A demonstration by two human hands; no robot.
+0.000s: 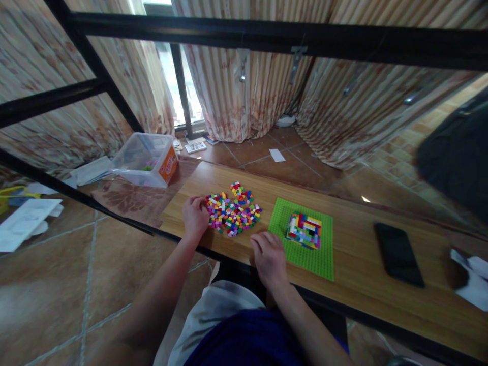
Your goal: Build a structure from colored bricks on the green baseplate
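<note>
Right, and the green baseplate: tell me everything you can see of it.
The green baseplate is a thin, four-sided sheet, apparently plastic, with rows of small studs. It lies flat on the wooden tabletop, between the loose brick pile and the dark phone. A low, multicoloured brick structure stands near its middle, leaving green margin on all sides. The right hand overlaps its near left corner in view; whether it touches is unclear.

Loose bricks [232,216]: multicolour. Baseplate [319,263]: bright green. Brick build [304,231]: red, white, blue, yellow. Curtains [221,96]: cream, reddish floral. Phone [398,254]: black.
</note>
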